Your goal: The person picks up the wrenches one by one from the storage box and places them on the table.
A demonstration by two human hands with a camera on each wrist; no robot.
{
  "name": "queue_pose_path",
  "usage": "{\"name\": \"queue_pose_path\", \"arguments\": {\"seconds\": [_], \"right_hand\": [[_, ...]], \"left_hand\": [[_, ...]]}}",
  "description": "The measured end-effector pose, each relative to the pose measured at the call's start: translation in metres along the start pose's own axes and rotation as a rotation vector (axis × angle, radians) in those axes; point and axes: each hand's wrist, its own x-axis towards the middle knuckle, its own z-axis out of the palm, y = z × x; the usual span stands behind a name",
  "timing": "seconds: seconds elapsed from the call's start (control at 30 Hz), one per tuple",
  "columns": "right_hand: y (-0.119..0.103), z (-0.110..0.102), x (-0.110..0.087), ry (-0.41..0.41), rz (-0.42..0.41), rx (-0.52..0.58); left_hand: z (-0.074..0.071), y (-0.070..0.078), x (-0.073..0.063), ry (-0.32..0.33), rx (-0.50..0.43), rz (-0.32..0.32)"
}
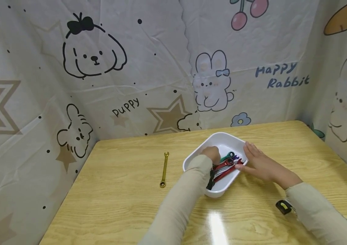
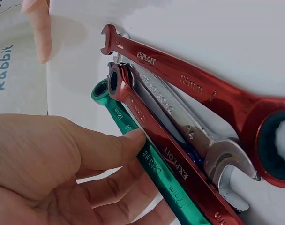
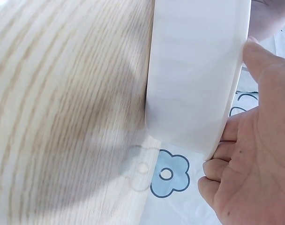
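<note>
A white plastic bin (image 1: 220,135) holds several combination wrenches. Inside it, my left hand (image 1: 212,154) pinches a green wrench (image 2: 157,174), its thumb lying on the shaft in the left wrist view. Right beside that wrench lies a red wrench (image 2: 152,124), with a silver wrench (image 2: 173,105) and a larger red wrench (image 2: 194,77) further over. Against the bin's right end rests my right hand (image 1: 260,164), fingers extended along the rim and thumb reaching over it. In the right wrist view this hand (image 3: 259,136) touches the rim, its palm outside the wall.
A gold wrench (image 1: 164,170) lies alone on the wooden table (image 1: 124,190), left of the bin. A small black and yellow object (image 1: 283,207) sits by the right sleeve. Printed cloth (image 1: 148,68) hangs behind the table and along its sides.
</note>
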Motion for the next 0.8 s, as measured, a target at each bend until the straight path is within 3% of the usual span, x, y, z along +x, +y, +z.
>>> {"name": "queue_pose_path", "arguments": {"seconds": [0.17,0.5,0.7,0.8], "right_hand": [[0.000,0.001,0.000,-0.003,0.001,-0.001],[0.001,0.001,0.001,-0.005,-0.004,-0.005],[0.001,0.001,0.001,-0.007,-0.002,-0.002],[0.001,0.001,0.001,-0.010,0.000,-0.005]], "left_hand": [[-0.004,0.000,-0.010,0.023,-0.037,0.003],[-0.014,0.007,-0.006,0.028,-0.076,0.003],[-0.028,0.006,-0.015,0.067,-0.045,0.078],[-0.035,0.003,-0.017,0.074,-0.101,0.102]]}}
